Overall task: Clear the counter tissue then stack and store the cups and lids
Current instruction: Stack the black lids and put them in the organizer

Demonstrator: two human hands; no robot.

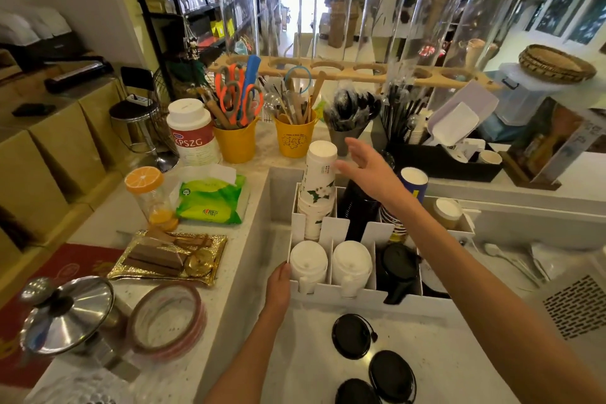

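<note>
A white divided organizer (337,292) sits on the lower counter. Its back left slot holds a tall stack of upside-down white flower-print cups (319,180). My right hand (364,164) hovers open just right of the top of that stack, fingers spread, not gripping it. My left hand (278,285) rests against the organizer's front left corner. White lids (308,264) fill the two front left slots and black lids (398,267) the slot beside them. Three loose black lids (352,336) lie on the counter in front. A blue cup stack (414,184) stands behind my right forearm.
On the raised counter at left lie a green tissue pack (213,198), an orange-lidded jar (149,195), a gold tray (170,257), a tape roll (167,318) and a steel lid (70,315). Yellow utensil buckets (236,141) stand behind. A sink (524,259) lies at right.
</note>
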